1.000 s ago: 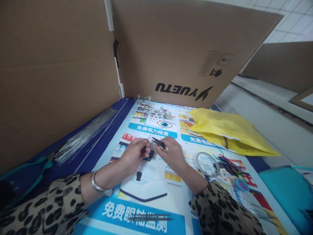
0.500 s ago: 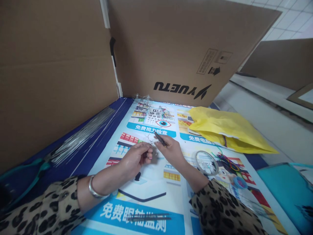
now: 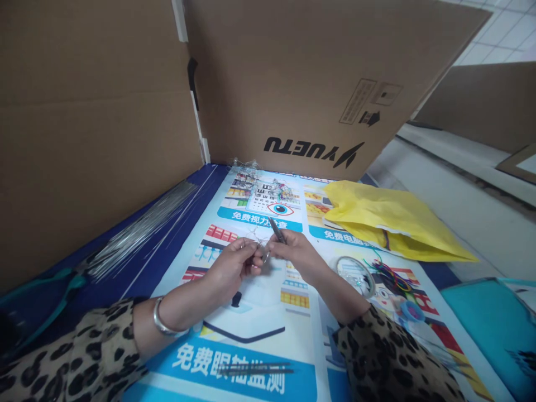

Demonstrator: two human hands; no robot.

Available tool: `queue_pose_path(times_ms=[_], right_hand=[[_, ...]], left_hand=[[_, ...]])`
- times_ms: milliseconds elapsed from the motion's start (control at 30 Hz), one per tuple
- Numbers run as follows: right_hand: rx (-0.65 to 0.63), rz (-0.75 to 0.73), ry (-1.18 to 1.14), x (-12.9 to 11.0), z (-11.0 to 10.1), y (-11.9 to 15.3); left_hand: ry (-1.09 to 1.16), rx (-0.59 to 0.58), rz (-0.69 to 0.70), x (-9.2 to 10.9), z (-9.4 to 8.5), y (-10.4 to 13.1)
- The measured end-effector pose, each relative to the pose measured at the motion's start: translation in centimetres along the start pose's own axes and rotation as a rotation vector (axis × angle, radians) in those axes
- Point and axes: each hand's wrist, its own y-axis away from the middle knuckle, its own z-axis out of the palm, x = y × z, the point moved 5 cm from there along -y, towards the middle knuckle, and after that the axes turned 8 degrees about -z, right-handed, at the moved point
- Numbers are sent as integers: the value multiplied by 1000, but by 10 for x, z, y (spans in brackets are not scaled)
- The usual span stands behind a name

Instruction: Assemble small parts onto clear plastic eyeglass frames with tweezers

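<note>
My left hand [image 3: 228, 268] is closed in a pinch on a thin silvery wire piece [image 3: 264, 254], its fingertips near the middle of the printed sheet. Close beside it, my right hand [image 3: 299, 254] is closed around slim dark tweezers [image 3: 276, 229], which point up and away. The right thumb and fingertips meet the wire at the same spot; which fingers press on it I cannot tell. Fine wire strands spread just beyond the fingertips, too thin to make out fully.
Straight wires [image 3: 142, 229] and teal-handled scissors [image 3: 62, 285] lie left. A clear dish [image 3: 355, 276], coloured cords [image 3: 393, 276], a yellow bag [image 3: 393, 218] and a teal pouch [image 3: 489, 324] are right. Wire shapes [image 3: 276, 192] lie before cardboard walls [image 3: 318, 72]. Dark slim tools [image 3: 255, 369] lie near me.
My right hand has moved slightly closer to the left fingertips, and the tweezers have turned to point more steeply away. The left hand stays nearly in place. The view has shifted a little.
</note>
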Motion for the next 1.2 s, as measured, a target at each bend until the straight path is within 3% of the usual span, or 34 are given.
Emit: queue_pose_path(times_ms=[200, 467, 733, 967, 1200], right_hand=[[-27, 40, -49, 0, 0, 1], [2, 109, 52, 1, -2, 0], [0, 129, 125, 3, 4, 2], [-35, 113, 128, 3, 8, 4], [121, 85, 157, 4, 4, 3]], left_hand=[[-106, -34, 94, 5, 0, -1], [-516, -117, 228, 20, -2, -8], [-756, -35, 350, 23, 3, -1], [-610, -33, 312, 25, -2, -2], [-525, -42, 240, 23, -5, -6]])
